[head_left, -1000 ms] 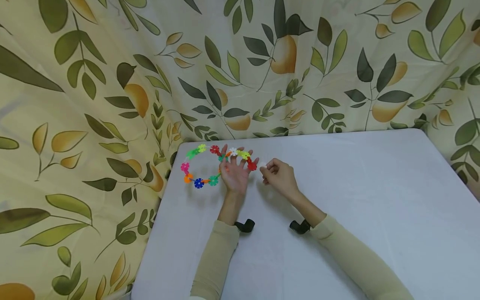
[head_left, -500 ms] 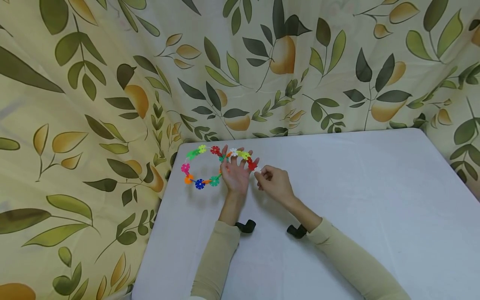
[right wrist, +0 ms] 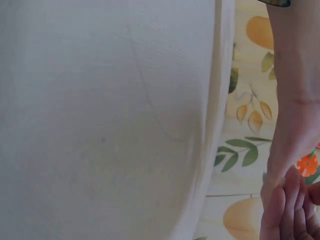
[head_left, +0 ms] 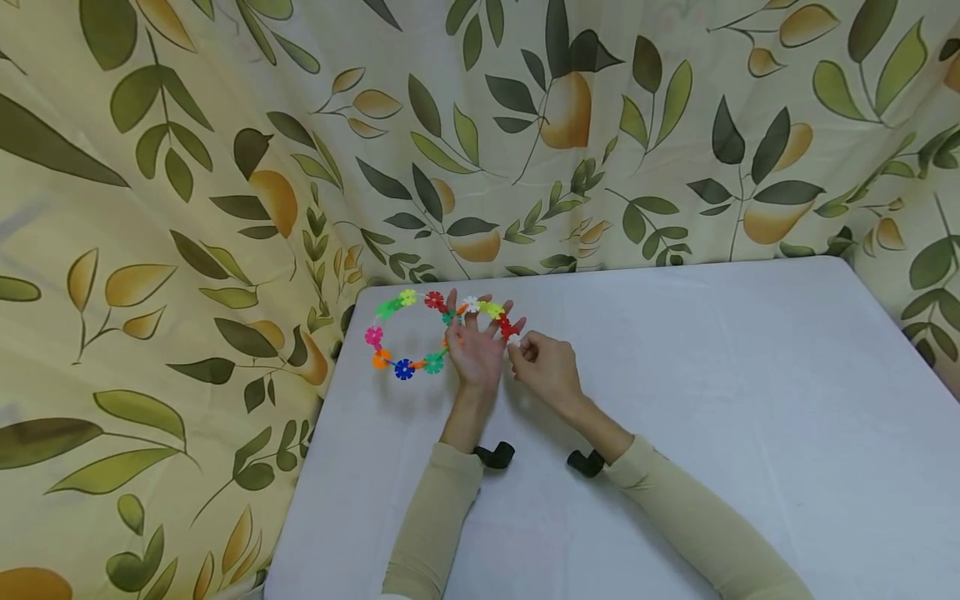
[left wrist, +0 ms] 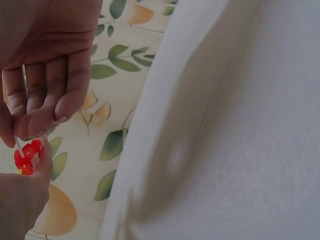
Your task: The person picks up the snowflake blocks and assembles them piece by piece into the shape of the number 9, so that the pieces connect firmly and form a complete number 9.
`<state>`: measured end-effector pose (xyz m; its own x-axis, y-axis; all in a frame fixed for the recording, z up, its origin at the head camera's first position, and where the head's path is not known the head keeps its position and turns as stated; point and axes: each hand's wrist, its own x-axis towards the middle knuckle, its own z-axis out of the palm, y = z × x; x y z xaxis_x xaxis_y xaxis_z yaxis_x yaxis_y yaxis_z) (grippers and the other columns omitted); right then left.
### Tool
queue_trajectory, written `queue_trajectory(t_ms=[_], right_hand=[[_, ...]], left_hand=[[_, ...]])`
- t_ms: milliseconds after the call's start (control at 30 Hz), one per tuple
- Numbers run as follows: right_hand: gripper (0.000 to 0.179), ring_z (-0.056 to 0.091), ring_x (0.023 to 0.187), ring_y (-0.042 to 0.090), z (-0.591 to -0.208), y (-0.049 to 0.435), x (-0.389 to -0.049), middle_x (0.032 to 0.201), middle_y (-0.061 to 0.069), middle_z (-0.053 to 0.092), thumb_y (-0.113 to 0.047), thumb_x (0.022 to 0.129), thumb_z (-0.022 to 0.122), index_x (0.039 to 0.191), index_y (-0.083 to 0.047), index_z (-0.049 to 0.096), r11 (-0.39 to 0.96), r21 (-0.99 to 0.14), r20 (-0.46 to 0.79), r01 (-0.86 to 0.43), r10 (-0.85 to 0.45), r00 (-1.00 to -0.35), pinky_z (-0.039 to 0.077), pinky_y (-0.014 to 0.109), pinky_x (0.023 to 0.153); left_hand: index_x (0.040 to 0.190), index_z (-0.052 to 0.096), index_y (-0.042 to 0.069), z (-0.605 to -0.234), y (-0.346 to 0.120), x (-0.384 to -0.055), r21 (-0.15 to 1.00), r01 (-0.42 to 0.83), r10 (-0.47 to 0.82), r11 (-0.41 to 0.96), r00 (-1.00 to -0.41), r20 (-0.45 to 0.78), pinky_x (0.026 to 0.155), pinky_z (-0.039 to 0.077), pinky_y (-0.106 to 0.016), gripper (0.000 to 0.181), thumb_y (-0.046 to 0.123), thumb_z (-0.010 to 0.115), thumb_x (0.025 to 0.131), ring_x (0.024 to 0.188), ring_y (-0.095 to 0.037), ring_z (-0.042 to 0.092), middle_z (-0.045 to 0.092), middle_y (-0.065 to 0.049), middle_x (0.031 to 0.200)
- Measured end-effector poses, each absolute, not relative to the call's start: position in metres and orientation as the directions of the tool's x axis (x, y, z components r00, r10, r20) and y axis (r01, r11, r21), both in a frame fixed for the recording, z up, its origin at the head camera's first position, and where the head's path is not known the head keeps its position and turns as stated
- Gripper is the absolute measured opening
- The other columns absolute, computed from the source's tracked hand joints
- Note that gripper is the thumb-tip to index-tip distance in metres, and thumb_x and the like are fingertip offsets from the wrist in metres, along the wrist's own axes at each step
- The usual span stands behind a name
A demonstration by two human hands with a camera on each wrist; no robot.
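A colourful chain of notched plastic snowflake discs point(head_left: 405, 369) forms a large loop beside and across my left hand point(head_left: 478, 362). That hand is palm up with its fingers spread, and the chain passes over them. My right hand point(head_left: 549, 367) pinches a white snowflake disc point(head_left: 514, 340) between thumb and fingertips, right at the red disc point(head_left: 506, 326) on the chain's end. In the left wrist view the white disc point(left wrist: 19, 146) is edge-on against the red discs point(left wrist: 24, 159). An orange disc point(right wrist: 307, 165) shows past the fingers in the right wrist view.
Both hands are above a table with a white cloth point(head_left: 712, 375). A leaf-and-fruit patterned curtain point(head_left: 525, 125) hangs behind the table and along its left side. Black wrist camera mounts point(head_left: 495, 455) stick out near both sleeves.
My right hand has moved left, bringing the white disc from a gap beside the chain up to its red end disc. My left hand and the chain have shifted slightly right.
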<state>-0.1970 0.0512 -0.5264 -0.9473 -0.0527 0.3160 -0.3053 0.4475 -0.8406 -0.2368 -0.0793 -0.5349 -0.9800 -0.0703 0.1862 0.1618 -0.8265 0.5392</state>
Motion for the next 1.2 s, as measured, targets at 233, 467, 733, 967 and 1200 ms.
queue_trajectory(t_ms=[233,467,733,967,1200], right_hand=[[0.025,0.054,0.047,0.011,-0.528,0.049,-0.196,0.056,-0.004,0.060,-0.020,0.094,0.071,0.072,-0.012,0.062,0.557,-0.749,0.433,-0.358,0.004,-0.901,0.042,0.031,0.045],[0.026,0.051,0.045,0.013,-0.529,0.048,-0.197,0.055,-0.002,0.057,-0.018,0.093,0.068,0.069,-0.012,0.059,0.604,-0.708,0.490,-0.366,0.047,-0.871,0.040,0.032,0.043],[0.025,0.051,0.045,0.014,-0.528,0.046,-0.199,0.055,-0.002,0.057,-0.017,0.093,0.065,0.069,-0.013,0.059,0.652,-0.648,0.563,-0.393,0.063,-0.824,0.039,0.032,0.043],[0.027,0.053,0.045,0.016,-0.528,0.045,-0.200,0.056,0.000,0.059,-0.016,0.095,0.066,0.069,-0.011,0.060,0.677,-0.618,0.586,-0.399,0.059,-0.808,0.042,0.034,0.043],[0.027,0.052,0.044,0.017,-0.525,0.045,-0.200,0.054,0.002,0.058,-0.015,0.094,0.064,0.068,-0.009,0.060,0.667,-0.633,0.567,-0.392,0.055,-0.822,0.042,0.033,0.042]], left_hand=[[0.165,0.014,0.037,-0.532,-0.075,-0.235,0.560,0.174,-0.066,-0.810,-0.976,0.208,0.107,0.036,-0.077,0.058,0.035,0.022,0.108,0.144,-0.059,0.033,0.036,-0.015,0.150],[0.163,0.020,0.040,-0.532,-0.072,-0.233,0.556,0.192,-0.083,-0.809,-0.973,0.216,0.107,0.036,-0.076,0.056,0.036,0.025,0.107,0.142,-0.058,0.035,0.036,-0.014,0.150],[0.166,0.012,0.034,-0.532,-0.066,-0.232,0.538,0.216,-0.096,-0.815,-0.965,0.242,0.109,0.037,-0.073,0.063,0.039,0.028,0.105,0.140,-0.062,0.033,0.038,-0.014,0.145],[0.164,0.020,0.037,-0.531,-0.062,-0.228,0.551,0.239,-0.145,-0.800,-0.967,0.209,0.104,0.045,-0.059,0.060,0.039,0.031,0.105,0.127,-0.041,0.046,0.036,-0.015,0.152],[0.163,0.021,0.036,-0.530,-0.057,-0.226,0.562,0.272,-0.175,-0.782,-0.960,0.221,0.101,0.045,-0.053,0.059,0.033,0.026,0.104,0.121,-0.033,0.046,0.026,-0.023,0.159]])
